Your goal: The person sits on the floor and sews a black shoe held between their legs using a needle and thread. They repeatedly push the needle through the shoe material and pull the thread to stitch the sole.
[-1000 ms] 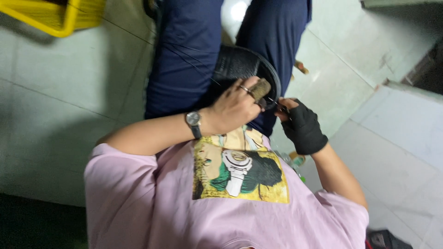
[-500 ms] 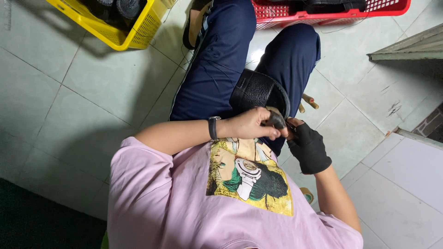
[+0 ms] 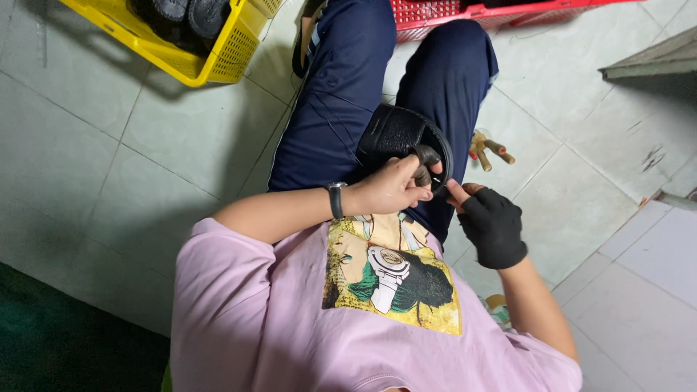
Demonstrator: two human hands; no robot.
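Hands number two: the bare left hand (image 3: 392, 190), with one dark wristwatch (image 3: 335, 200) on its wrist, and the right hand (image 3: 492, 226) in one black fingerless glove of soft knit-looking fabric. One black leather piece (image 3: 396, 134) lies on the person's lap, between the two dark blue trouser legs and against the right thigh. It is rounded like a shallow cup, with a pebbled, matte grain and a thin, smooth rim curving round its right side. The left fingers (image 3: 420, 194) are curled together and clamped on the near edge of the black leather piece, the thumb on top and a darker strap-like bit poking up between them. The bare tips of the right fingers (image 3: 456, 193) point at the same rim just beside the left fingers; whether they pinch anything cannot be told. Baskets number two, both of hard plastic lattice: one yellow basket (image 3: 218, 62) at the upper left with dark rounded things inside, and one red basket (image 3: 435, 14) at the top. On the pale, glossy tiled floor (image 3: 109, 160), to the right of the right knee, lies one small cluster of stubby wooden-handled tools (image 3: 490, 149), well apart from the hands.
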